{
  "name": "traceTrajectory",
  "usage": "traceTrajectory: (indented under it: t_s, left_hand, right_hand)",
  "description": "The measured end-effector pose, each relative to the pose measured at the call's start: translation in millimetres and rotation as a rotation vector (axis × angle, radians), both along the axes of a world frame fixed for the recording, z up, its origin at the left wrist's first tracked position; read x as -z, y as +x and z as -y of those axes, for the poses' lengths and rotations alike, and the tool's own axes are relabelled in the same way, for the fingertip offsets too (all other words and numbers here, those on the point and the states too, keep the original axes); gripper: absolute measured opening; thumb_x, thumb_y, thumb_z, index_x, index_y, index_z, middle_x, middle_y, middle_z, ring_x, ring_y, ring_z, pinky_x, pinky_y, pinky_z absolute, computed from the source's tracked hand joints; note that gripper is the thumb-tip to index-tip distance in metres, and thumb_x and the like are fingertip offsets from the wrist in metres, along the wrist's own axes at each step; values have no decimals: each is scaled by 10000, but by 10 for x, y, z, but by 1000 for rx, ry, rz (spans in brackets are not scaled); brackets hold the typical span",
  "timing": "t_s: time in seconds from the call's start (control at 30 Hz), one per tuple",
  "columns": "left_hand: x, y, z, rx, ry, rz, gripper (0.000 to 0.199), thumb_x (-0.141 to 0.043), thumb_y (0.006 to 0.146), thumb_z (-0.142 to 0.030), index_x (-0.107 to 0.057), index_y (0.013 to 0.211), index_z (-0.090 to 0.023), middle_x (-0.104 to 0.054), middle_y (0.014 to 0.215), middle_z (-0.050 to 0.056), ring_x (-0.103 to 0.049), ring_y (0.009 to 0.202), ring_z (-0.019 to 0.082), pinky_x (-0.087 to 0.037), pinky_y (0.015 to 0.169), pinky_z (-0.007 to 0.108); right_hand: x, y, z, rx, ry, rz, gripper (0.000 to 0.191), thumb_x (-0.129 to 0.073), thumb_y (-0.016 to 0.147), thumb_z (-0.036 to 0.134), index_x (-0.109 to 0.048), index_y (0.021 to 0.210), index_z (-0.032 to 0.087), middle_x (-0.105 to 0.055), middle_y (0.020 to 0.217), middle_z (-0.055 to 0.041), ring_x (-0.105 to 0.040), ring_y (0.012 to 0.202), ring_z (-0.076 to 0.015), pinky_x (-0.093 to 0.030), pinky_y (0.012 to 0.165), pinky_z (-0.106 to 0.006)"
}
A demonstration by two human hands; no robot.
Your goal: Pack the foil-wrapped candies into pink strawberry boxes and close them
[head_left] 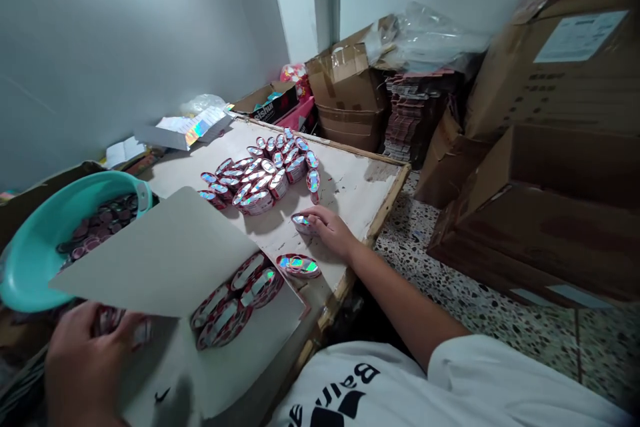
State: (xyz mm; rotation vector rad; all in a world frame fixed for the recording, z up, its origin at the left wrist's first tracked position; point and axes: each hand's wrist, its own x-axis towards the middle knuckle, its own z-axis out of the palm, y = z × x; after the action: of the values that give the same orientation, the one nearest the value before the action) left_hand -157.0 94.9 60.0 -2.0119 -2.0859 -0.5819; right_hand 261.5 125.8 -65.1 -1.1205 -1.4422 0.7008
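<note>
My right hand point(333, 232) is closed around an oval packet point(301, 220) with a shiny holographic top, at the table's right side. A similar oval packet point(299, 265) lies just in front of it. My left hand point(93, 357) is at the lower left, fingers curled round a red-and-white packet point(107, 320), partly hidden by them and by a raised white card flap point(155, 257). Beside that flap, several larger-looking oval packets point(235, 307) sit grouped on a white card surface. A big cluster of shiny oval packets point(260, 177) stands on the table beyond my hands.
A turquoise basin point(45, 233) at the left holds many small dark and pink pieces. The white-topped table point(345, 180) has a worn wooden edge. Cardboard boxes point(350, 93) stand behind it, and an open carton point(550, 207) is at the right on the speckled floor.
</note>
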Motion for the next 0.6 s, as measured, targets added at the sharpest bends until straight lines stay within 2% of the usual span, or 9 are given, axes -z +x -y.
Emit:
traceTrajectory:
  t_s: [0.07,0.13,0.23,0.3,0.37,0.47,0.53,0.6]
  left_hand:
    - [77,-173,351,-63,2,76,453,-526,904,-659,-585,1261,-386,-618,1168,-17,-626,1119,297,-536,1020,515]
    - [208,-326,635,27,-101,137,396,-534,877,-644,-616,1196,-425,-643,1146,-35,-645,1081,280,-549,1009,476]
    - [468,-457,900,110,-270,166,433,-574,826,-612,-660,1166,-359,-684,1136,11,-665,1049,283,-579,918,418]
    - [637,-446,998,65,-358,161,565,-573,802,-615,-657,1239,-265,-699,1135,71,-680,1040,296,-582,873,400]
    - [758,-361,1068,30,-386,143,659,-542,804,-600,-622,1311,-188,-694,1187,119,-677,1066,309,-568,895,412]
    - [811,-184,1159,28,-344,33,569,-506,838,-476,-625,1306,-175,-684,1223,136,-645,1117,325,-494,1024,493]
    - [784,-96,1218,17,-303,-80,452,-516,832,-386,-672,1219,-214,-693,1169,120,-631,1111,333,-411,1096,574]
    - [747,-62,1276,-7,-255,-169,372,-546,825,-374,-705,1132,-236,-680,1175,125,-611,1132,350,-372,1104,625]
  right_hand:
    - [3,-4,5,-53,-9,-16,553,-453,996,652,-722,1113,183,-713,1115,-98,-644,1077,-238,-477,986,-369]
    - [-6,-9,19,-89,-27,-30,595,-447,978,694,-727,1087,180,-714,1096,-99,-647,1060,-246,-487,969,-376]
    - [-65,-15,93,-141,-61,-17,590,-451,972,692,-728,1077,182,-710,1106,-105,-647,1071,-259,-494,970,-396]
    - [-151,-19,182,-182,-96,41,521,-503,967,637,-718,1125,189,-696,1159,-107,-638,1115,-265,-488,1000,-410]
    - [-270,-28,279,-226,-141,161,461,-617,919,564,-695,1192,200,-669,1231,-107,-619,1168,-275,-480,1036,-425]
    - [-457,-61,380,-272,-177,428,549,-771,803,463,-659,1277,210,-609,1335,-119,-577,1243,-306,-471,1078,-457]
    - [-548,-99,407,-274,-184,577,603,-794,776,421,-641,1315,197,-573,1380,-136,-551,1279,-325,-463,1099,-475]
    - [-600,-153,419,-264,-202,673,645,-800,769,406,-622,1344,175,-546,1418,-157,-530,1308,-341,-453,1117,-490]
